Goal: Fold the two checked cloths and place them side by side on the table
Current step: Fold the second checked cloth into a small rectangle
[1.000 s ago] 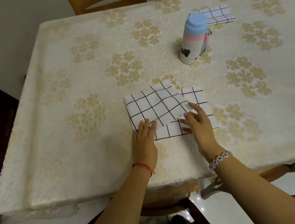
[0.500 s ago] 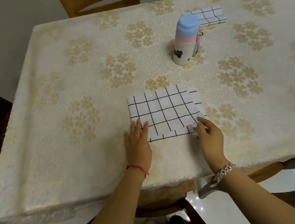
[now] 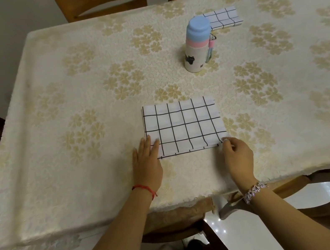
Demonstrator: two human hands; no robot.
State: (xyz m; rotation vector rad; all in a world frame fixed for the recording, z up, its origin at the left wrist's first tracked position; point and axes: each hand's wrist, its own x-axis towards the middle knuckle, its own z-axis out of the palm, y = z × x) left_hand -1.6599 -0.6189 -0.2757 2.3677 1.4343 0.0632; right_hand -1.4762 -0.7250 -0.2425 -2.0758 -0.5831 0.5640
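The near checked cloth point(image 3: 184, 126) has dropped flat since a second ago, nearer than the flask point(image 3: 197, 46). The left hand point(image 3: 146, 163) presses one corner with straight fingers, and the right hand point(image 3: 237, 156) pinches the other. The folded cloth point(image 3: 223, 18) lies just behind the flask.

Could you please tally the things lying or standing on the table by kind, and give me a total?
Checked cloths: 2 (near cloth, far cloth)
Bottles: 1 (bottle, with a blue and pink top)
Total: 3
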